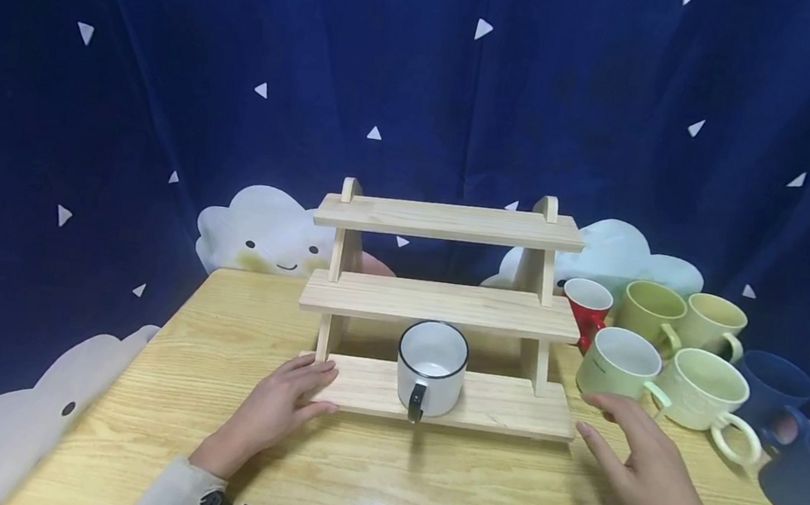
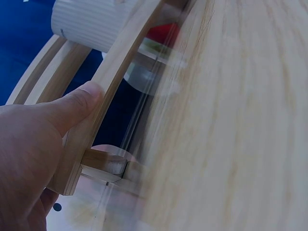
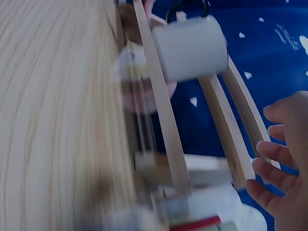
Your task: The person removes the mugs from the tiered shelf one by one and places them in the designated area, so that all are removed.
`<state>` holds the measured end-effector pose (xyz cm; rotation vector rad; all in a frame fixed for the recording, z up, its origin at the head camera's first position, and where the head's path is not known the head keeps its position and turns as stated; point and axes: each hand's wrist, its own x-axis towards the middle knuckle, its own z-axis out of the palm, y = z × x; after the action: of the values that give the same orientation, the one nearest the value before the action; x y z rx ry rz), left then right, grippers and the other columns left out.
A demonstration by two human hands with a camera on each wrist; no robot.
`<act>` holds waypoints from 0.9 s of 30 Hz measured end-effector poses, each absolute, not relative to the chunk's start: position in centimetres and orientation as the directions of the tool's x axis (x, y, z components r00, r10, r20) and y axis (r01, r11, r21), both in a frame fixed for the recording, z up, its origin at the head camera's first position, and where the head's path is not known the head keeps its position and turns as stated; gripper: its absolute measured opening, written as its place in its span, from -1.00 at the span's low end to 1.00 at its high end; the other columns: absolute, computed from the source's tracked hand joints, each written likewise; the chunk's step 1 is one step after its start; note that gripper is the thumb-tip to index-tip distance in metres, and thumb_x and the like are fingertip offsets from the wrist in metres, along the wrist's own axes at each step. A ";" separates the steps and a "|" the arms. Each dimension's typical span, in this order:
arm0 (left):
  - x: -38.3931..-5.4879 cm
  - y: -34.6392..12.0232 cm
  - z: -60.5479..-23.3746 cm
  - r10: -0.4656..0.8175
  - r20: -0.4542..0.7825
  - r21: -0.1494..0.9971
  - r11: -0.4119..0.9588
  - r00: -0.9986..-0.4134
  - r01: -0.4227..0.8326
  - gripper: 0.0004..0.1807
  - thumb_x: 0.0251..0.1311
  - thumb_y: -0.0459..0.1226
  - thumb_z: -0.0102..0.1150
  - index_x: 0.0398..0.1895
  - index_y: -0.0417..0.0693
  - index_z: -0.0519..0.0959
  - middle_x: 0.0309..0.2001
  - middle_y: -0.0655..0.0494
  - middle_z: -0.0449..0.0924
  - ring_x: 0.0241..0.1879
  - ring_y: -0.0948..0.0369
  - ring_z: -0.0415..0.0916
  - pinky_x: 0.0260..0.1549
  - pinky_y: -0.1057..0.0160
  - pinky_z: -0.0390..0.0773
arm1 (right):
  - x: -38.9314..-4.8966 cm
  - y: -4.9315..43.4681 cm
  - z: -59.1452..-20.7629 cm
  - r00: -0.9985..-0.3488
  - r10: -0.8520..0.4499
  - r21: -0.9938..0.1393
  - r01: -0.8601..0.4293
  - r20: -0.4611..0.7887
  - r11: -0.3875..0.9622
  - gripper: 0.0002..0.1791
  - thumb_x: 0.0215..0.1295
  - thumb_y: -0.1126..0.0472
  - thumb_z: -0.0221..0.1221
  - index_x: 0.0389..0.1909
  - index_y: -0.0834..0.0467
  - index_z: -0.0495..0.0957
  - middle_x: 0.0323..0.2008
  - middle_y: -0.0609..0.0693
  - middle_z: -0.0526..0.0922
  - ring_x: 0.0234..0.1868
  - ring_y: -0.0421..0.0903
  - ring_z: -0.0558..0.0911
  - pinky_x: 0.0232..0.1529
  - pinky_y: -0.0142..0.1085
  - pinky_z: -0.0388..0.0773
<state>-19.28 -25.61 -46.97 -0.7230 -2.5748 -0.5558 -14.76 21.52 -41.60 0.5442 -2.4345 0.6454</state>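
Note:
A three-tier wooden display stand (image 1: 440,303) stands on the table. On its bottom board sits a white mug (image 1: 432,368) with a black rim, its black handle toward me. My left hand (image 1: 277,405) holds the left end of that board; in the left wrist view the thumb (image 2: 82,102) lies along the front edge and the other fingers are mostly hidden behind the wood. Off the board's right end hovers my right hand (image 1: 639,467), fingers loosely spread and holding nothing. The right wrist view also shows these fingers (image 3: 281,159) with nothing between them.
Right of the stand several mugs crowd together: a red one (image 1: 588,311), an olive one (image 1: 649,309), a pale yellow one (image 1: 712,321), light green ones (image 1: 604,379), and dark blue ones (image 1: 806,481). Behind the wooden table (image 1: 318,484) hangs a navy curtain (image 1: 425,80).

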 end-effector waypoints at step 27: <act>-19.2 -25.6 -47.0 0.398 0.481 0.259 0.786 -0.781 0.561 -0.39 0.07 0.03 0.38 0.15 -0.10 0.60 0.20 0.04 0.55 0.26 -0.09 0.38 0.29 -0.07 0.33 | -15.7 12.1 -42.3 -0.751 -0.442 -0.479 -0.657 0.491 0.583 -0.57 0.29 0.06 0.30 0.16 0.02 0.53 0.11 -0.26 0.55 0.11 -0.19 0.55 0.06 -0.12 0.58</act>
<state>-19.22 -25.57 -46.97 -0.7248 -2.5718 -0.5531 -15.74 12.06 -42.31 0.8966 -2.4975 0.9470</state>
